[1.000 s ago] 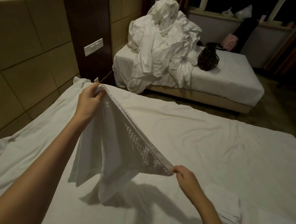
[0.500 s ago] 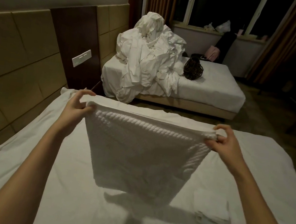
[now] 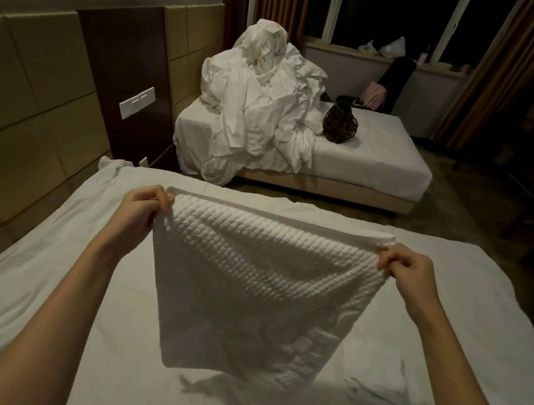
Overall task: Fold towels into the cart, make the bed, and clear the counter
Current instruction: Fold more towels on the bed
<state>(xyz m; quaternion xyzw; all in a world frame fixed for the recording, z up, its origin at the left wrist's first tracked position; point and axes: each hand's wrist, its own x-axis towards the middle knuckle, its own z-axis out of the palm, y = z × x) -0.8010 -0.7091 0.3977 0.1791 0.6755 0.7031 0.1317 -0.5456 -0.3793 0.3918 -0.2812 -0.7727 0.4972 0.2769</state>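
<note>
A white textured towel (image 3: 256,287) is held up in the air above the near bed (image 3: 472,302). Its upper edge is stretched between the two hands, and the rest of the cloth hangs down below the grip, with the lower edge just above the sheet, where a shadow is thrown. The top left corner is pinched by the left hand (image 3: 141,209), the fingers being curled over the edge. The top right corner is pinched by the right hand (image 3: 408,268) in the same way, thumb and fingers pressed together on the cloth. The towel is seen doubled, a smooth hem running along the top behind the waffle surface.

To the right of the hanging towel, a small stack of folded towels (image 3: 374,378) is laid on the sheet of the near bed, apart from the held one.

Across the gap, on the far bed (image 3: 379,156), a large heap of crumpled white linen (image 3: 259,104) is piled near the headboard side, and a dark patterned bag (image 3: 339,126) is set just beside it. A white switch panel (image 3: 136,102) is fixed on the dark wall panel at the left.
</note>
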